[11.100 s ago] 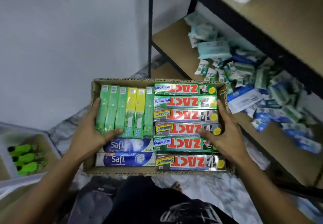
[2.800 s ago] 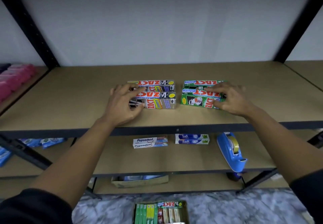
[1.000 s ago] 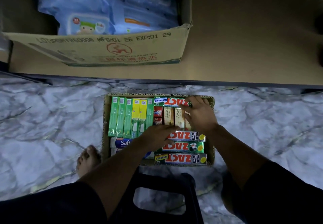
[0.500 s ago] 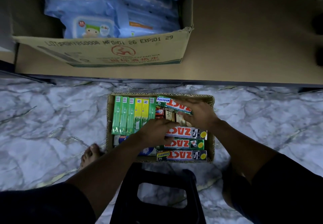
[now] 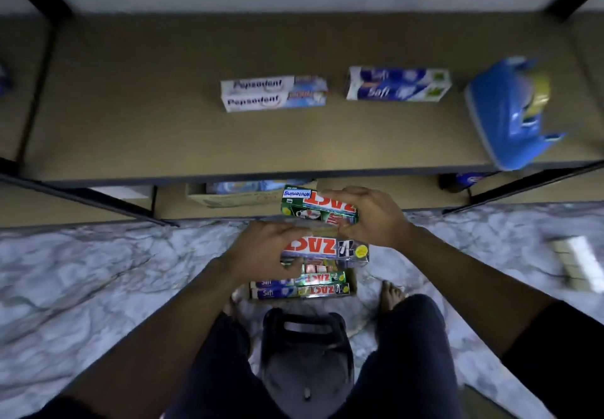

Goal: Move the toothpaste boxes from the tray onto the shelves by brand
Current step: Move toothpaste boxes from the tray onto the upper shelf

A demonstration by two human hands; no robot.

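1. A head camera looks down past two bare forearms at a marble floor and a brown shelf in a dark metal frame. The picture is slightly blurred.
2. The right hand curls round one end of a green Zact Whitening box. It holds the box roughly level in the air, in front of the shelf edge.
3. The left hand wraps over the left end of a silver Zact box, just below the green one. The two boxes sit close together but appear apart.
4. Directly beneath, on the floor, is the cardboard tray. More Zact boxes and blue Safi boxes lie in it. The hands hide its far half.
5. On the shelf, two white Pepsodent boxes lie together near the middle. A second pair of Safi boxes lies to their right. A blue tape dispenser stands at the right end.
6. No Zact boxes show on this shelf, so the held pair probably belongs on another level, out of view.
7. To place them well, carry each box level with a firm hold near its end.
8. Set green with green and silver with silver, brand name facing out and edges flush. Keep both clear of the Pepsodent and Safi groups.
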